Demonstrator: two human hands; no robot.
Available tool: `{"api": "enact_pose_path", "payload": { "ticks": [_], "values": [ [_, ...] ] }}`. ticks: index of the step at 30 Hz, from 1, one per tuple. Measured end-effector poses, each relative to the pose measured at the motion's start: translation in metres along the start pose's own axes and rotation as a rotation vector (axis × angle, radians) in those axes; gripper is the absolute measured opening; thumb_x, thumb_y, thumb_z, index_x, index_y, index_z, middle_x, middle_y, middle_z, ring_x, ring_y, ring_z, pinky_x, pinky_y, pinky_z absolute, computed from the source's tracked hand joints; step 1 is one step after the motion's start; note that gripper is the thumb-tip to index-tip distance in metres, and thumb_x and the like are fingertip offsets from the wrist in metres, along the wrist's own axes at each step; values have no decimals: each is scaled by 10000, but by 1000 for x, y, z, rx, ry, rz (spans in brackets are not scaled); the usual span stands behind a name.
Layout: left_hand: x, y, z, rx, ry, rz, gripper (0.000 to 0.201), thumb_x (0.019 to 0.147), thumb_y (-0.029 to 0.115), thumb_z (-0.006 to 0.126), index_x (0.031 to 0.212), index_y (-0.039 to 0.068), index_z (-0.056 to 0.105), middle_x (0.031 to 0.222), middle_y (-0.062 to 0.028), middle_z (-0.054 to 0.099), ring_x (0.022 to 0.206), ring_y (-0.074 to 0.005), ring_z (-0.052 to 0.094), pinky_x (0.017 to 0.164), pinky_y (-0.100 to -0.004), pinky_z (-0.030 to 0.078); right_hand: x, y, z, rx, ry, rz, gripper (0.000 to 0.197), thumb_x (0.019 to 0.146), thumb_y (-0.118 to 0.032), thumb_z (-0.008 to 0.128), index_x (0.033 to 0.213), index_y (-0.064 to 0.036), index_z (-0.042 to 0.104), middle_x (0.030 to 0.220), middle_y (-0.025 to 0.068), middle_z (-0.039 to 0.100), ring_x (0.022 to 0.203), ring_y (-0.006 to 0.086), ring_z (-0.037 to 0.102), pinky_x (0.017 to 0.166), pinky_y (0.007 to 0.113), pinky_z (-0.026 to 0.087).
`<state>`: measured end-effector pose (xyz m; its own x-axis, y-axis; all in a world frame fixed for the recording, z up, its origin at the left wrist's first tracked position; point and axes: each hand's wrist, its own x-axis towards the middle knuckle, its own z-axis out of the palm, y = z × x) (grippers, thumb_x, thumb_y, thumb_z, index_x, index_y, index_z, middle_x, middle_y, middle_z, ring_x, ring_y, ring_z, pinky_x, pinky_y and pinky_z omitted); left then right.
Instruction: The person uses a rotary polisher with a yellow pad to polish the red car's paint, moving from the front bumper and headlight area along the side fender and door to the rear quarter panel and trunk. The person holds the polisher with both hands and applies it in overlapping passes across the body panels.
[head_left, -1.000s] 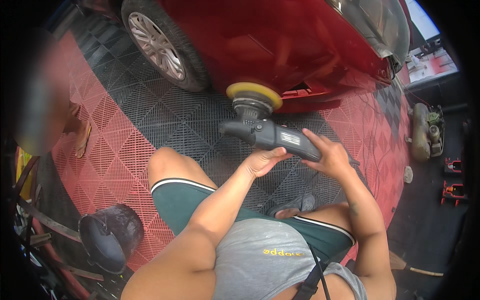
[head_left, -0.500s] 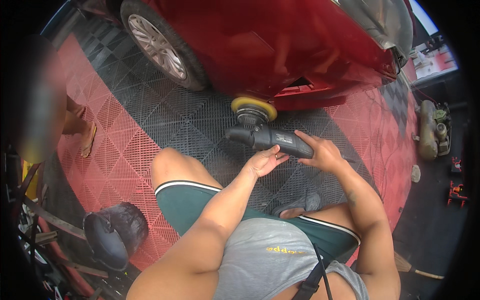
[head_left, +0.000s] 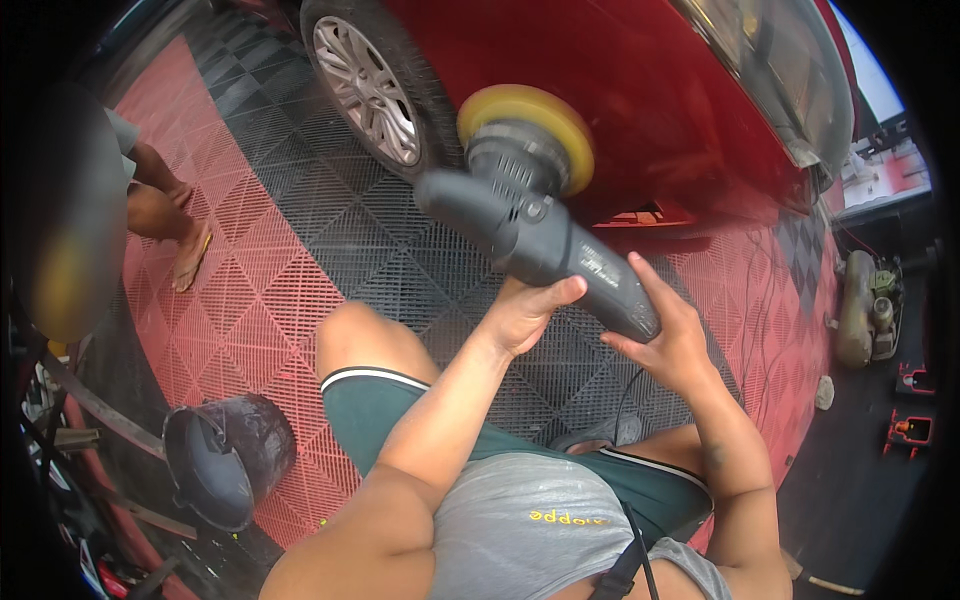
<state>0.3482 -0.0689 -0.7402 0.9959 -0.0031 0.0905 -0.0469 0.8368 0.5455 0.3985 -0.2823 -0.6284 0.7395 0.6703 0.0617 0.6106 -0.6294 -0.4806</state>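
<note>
Both my hands hold up a black electric car polisher [head_left: 550, 232] with a round yellow foam pad [head_left: 578, 140] at its far end. My left hand [head_left: 522, 318] supports the middle of the body from below, thumb along the near side. Around the rear end of the body curls my right hand [head_left: 672, 338], thumb on the near side and fingers on the far side. The pad faces the red car bumper [head_left: 640, 90] and overlaps it in view; whether they touch I cannot tell. A cord hangs from the tool's rear.
The car's wheel [head_left: 365, 90] stands left of the pad. A black bucket [head_left: 262, 445] sits on the red and black tile floor [head_left: 235, 330] at my left. Another person's sandaled foot [head_left: 192, 258] is farther left. An air compressor [head_left: 868, 310] stands at the right.
The polisher has risen toward me and toward the car, its pad now higher in view and its rear tilted down to the right. Both hands moved with it, and my view shifted slightly.
</note>
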Motion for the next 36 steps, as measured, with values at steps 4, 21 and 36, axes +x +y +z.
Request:
{"api": "enact_pose_path", "payload": {
  "ticks": [4,21,36],
  "values": [
    [13,42,26,139,82,235,731,891,307,944,1458,55,558,1356,-69,624,1278,-201,610,1117,-407,511,14,-45,5,248,94,39,1142,726,-207,1017,1681,-105,398,1467,218,671,1314,372,696,1081,441,576],
    [17,28,72,470,-38,236,637,852,270,962,1341,15,642,1244,-92,708,1162,-205,681,1034,-384,557,-30,1,9,196,244,-79,1210,754,-370,1008,1678,-24,308,1430,257,672,1285,387,712,1081,458,573],
    [47,131,73,247,-124,299,450,934,148,827,1313,-24,655,1198,-144,749,1085,-243,749,981,-406,617,41,-102,0,361,287,-78,1138,820,-258,976,1697,-74,274,1644,222,513,1390,388,645,1143,456,535]
  ]
}}
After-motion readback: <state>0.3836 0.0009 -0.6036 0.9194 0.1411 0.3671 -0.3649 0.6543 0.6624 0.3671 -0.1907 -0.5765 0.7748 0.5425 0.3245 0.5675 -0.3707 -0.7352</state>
